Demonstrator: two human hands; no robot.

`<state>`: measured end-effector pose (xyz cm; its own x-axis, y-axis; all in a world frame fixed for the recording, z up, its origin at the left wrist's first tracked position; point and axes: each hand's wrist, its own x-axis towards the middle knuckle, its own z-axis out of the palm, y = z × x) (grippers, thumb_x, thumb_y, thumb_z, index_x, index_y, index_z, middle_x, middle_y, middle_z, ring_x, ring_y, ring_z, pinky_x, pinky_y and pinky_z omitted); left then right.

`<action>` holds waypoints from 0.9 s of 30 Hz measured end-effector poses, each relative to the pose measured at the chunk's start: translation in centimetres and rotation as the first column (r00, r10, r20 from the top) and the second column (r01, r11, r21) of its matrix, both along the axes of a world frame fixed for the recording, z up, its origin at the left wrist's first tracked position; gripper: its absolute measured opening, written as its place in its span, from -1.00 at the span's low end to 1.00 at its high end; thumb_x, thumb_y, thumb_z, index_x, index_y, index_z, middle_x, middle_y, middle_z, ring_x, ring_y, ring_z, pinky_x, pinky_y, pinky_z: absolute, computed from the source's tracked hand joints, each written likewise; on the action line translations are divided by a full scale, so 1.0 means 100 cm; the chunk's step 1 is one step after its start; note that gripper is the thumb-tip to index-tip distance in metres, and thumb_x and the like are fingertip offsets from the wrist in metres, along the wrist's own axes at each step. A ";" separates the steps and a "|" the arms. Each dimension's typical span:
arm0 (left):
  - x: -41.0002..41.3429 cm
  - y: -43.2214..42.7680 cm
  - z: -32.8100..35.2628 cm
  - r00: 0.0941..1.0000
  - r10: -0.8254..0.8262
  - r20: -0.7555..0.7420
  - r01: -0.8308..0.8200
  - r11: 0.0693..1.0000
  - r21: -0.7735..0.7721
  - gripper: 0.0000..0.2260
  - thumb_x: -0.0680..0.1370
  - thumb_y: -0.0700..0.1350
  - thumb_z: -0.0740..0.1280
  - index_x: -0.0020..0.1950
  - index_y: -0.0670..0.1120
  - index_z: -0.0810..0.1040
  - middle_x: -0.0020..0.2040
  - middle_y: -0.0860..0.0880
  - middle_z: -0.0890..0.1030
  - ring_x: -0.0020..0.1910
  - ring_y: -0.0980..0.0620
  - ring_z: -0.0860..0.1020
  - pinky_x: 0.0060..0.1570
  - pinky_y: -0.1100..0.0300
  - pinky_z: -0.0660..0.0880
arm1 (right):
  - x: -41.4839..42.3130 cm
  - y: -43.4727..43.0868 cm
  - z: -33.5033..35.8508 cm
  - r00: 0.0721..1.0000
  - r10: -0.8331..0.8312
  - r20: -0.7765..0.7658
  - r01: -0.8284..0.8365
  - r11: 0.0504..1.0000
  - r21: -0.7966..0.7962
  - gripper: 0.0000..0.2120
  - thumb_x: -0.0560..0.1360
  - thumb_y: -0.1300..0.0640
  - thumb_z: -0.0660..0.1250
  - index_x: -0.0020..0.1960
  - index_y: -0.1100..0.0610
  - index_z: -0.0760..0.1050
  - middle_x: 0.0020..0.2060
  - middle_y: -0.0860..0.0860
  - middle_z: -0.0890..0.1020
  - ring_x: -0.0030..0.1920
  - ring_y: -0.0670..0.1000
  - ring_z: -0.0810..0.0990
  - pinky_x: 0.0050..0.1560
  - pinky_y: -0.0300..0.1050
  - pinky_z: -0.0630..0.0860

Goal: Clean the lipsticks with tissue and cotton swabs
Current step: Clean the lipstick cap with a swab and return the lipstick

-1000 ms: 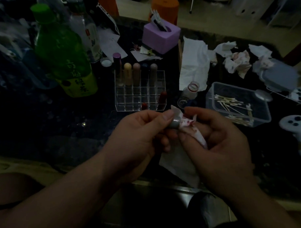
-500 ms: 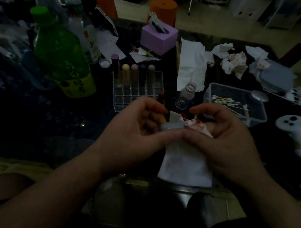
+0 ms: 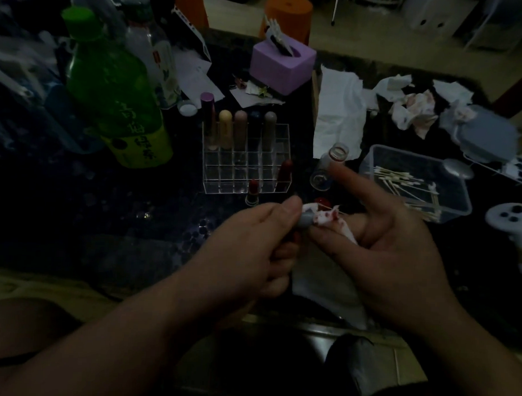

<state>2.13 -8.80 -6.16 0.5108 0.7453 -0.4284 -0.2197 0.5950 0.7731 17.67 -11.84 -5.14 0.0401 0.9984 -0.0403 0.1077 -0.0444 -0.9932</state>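
Left grip holds lipstick, right grip pinches stained tissue; organizer just beyond.

The only lettering of any size is on the yellow label of the green bottle at the far left of the bench. It is a column of large dark Chinese characters, too dim and blurred to read surely. The clear bottle just behind has a pale label with a small red mark and illegible fine print.

lipstick, left hand; stained tissue, right hand
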 end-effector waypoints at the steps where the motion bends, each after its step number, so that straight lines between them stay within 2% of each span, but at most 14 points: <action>1: -0.002 -0.001 -0.003 0.995 0.029 -0.090 -0.012 0.983 0.185 -0.72 0.53 0.13 0.26 -0.28 -0.02 0.45 -0.44 0.05 0.32 -0.54 0.13 0.25 -0.59 0.30 0.21 | 0.001 0.002 0.000 0.999 0.012 -0.044 -0.015 0.998 -0.061 -0.36 0.41 0.23 0.47 0.44 0.04 0.38 -0.22 0.04 0.74 -0.12 -0.01 0.73 -0.07 -0.21 0.60; 2: -0.006 -0.001 -0.007 0.966 0.084 -0.243 0.033 0.898 0.439 -0.72 0.56 0.13 0.26 -0.26 0.00 0.43 -0.42 0.08 0.39 -0.50 0.16 0.34 -0.50 0.33 0.30 | 0.002 0.003 -0.001 0.993 0.025 -0.115 -0.039 0.992 -0.122 -0.37 0.38 0.19 0.50 0.41 0.05 0.42 -0.17 0.05 0.74 -0.07 0.01 0.73 -0.02 -0.18 0.60; 4: -0.015 0.002 -0.017 0.854 0.256 -0.454 0.259 0.547 0.796 -0.77 0.61 0.12 0.23 -0.14 0.00 0.47 -0.27 0.11 0.50 -0.31 0.16 0.47 -0.29 0.38 0.38 | 0.004 0.003 -0.005 0.950 0.008 -0.311 -0.085 0.968 -0.235 -0.34 0.29 0.17 0.55 0.37 0.09 0.47 0.03 0.10 0.72 0.08 0.11 0.69 0.06 -0.11 0.61; 5: -0.018 0.004 -0.019 0.812 0.315 -0.491 0.344 0.421 0.839 -0.77 0.62 0.10 0.20 -0.07 -0.02 0.49 -0.22 0.11 0.50 -0.25 0.16 0.48 -0.23 0.36 0.39 | 0.005 0.003 -0.005 0.936 0.006 -0.353 -0.103 0.961 -0.256 -0.31 0.26 0.13 0.57 0.37 0.10 0.47 0.10 0.11 0.70 0.13 0.13 0.67 0.09 -0.11 0.60; 7: -0.021 0.008 -0.021 0.784 0.357 -0.508 0.401 0.334 0.853 -0.75 0.63 0.11 0.17 0.00 -0.04 0.50 -0.16 0.12 0.50 -0.20 0.16 0.48 -0.18 0.29 0.41 | 0.006 0.003 -0.001 0.945 0.025 -0.327 -0.104 0.968 -0.228 -0.28 0.28 0.08 0.59 0.40 0.07 0.44 0.12 0.11 0.69 0.14 0.11 0.67 0.07 -0.15 0.60; 9: -0.020 0.010 -0.019 0.790 0.338 -0.512 0.385 0.376 0.843 -0.77 0.62 0.16 0.18 0.00 0.04 0.51 -0.17 0.16 0.53 -0.20 0.17 0.51 -0.22 0.28 0.43 | 0.008 0.004 0.003 0.970 0.004 -0.244 -0.046 0.985 -0.166 -0.31 0.35 0.16 0.51 0.44 0.00 0.39 -0.01 0.14 0.72 0.03 0.08 0.71 -0.01 -0.18 0.61; 11: -0.019 0.011 -0.013 0.865 0.203 -0.459 0.285 0.554 0.782 -0.75 0.61 0.22 0.21 -0.10 0.11 0.52 -0.23 0.15 0.58 -0.26 0.19 0.55 -0.29 0.31 0.45 | 0.008 0.003 0.005 0.990 -0.036 -0.140 0.025 0.997 -0.080 -0.33 0.39 0.20 0.44 0.46 -0.06 0.37 -0.22 0.27 0.70 -0.12 0.08 0.71 -0.09 -0.17 0.63; 13: -0.017 0.010 -0.004 0.923 0.076 -0.378 0.191 0.761 0.620 -0.68 0.54 0.24 0.20 -0.22 0.05 0.53 -0.34 0.08 0.58 -0.41 0.20 0.50 -0.41 0.31 0.42 | 0.008 0.002 0.004 0.994 -0.076 -0.083 0.073 0.997 -0.030 -0.35 0.41 0.21 0.43 0.46 -0.08 0.37 -0.26 0.38 0.63 -0.20 0.12 0.67 -0.12 -0.15 0.63; 15: -0.014 0.010 0.000 0.929 -0.013 -0.369 0.181 0.887 0.426 -0.62 0.44 0.25 0.22 -0.23 -0.05 0.56 -0.41 0.00 0.55 -0.50 0.10 0.45 -0.53 0.25 0.36 | 0.009 0.001 0.003 0.994 -0.074 -0.084 0.070 0.997 -0.041 -0.35 0.42 0.23 0.42 0.46 -0.08 0.36 -0.29 0.30 0.67 -0.22 0.09 0.70 -0.15 -0.17 0.61; 18: -0.013 0.012 0.001 0.917 -0.192 -0.349 0.234 0.969 0.082 -0.48 0.38 0.36 0.20 -0.26 -0.09 0.58 -0.46 -0.10 0.49 -0.60 0.03 0.37 -0.60 0.32 0.20 | 0.011 -0.002 -0.001 0.999 -0.004 -0.051 0.001 0.998 -0.059 -0.36 0.43 0.23 0.42 0.45 -0.10 0.36 -0.38 0.14 0.68 -0.29 0.02 0.68 -0.19 -0.18 0.58; 21: -0.015 0.011 0.001 0.944 -0.309 -0.113 0.294 0.947 -0.127 -0.53 0.53 0.29 0.24 -0.15 -0.14 0.50 -0.40 -0.08 0.42 -0.54 0.05 0.31 -0.59 0.36 0.13 | 0.008 -0.004 0.001 1.000 -0.007 -0.027 0.007 1.000 -0.019 -0.38 0.43 0.27 0.39 0.44 -0.05 0.37 -0.26 0.13 0.73 -0.20 0.08 0.72 -0.13 -0.14 0.63; 24: -0.012 0.006 0.000 0.971 -0.201 -0.128 0.204 0.979 0.012 -0.62 0.53 0.13 0.34 -0.05 -0.22 0.53 -0.36 -0.07 0.44 -0.49 0.01 0.36 -0.63 0.31 0.24 | 0.006 -0.002 0.006 1.000 -0.011 -0.024 0.010 1.000 -0.014 -0.38 0.40 0.27 0.39 0.43 0.02 0.38 -0.24 0.04 0.74 -0.21 -0.05 0.71 -0.15 -0.27 0.59; 26: -0.012 0.004 -0.005 0.943 -0.092 -0.319 0.189 0.939 0.287 -0.74 0.60 0.03 0.29 -0.05 -0.17 0.55 -0.38 -0.03 0.50 -0.52 0.00 0.42 -0.61 0.21 0.34 | 0.008 0.000 0.006 1.000 0.031 -0.003 -0.031 0.997 -0.073 -0.39 0.41 0.23 0.39 0.44 0.04 0.37 -0.30 -0.04 0.73 -0.24 -0.15 0.70 -0.19 -0.38 0.54; 27: -0.014 0.003 -0.008 0.911 -0.015 -0.413 0.225 0.857 0.464 -0.80 0.62 0.00 0.28 -0.06 -0.10 0.57 -0.37 0.04 0.53 -0.50 0.07 0.47 -0.54 0.22 0.40 | 0.009 0.001 0.006 0.999 0.053 -0.011 -0.054 0.992 -0.117 -0.39 0.42 0.21 0.39 0.44 0.04 0.37 -0.30 -0.05 0.73 -0.23 -0.17 0.69 -0.19 -0.41 0.53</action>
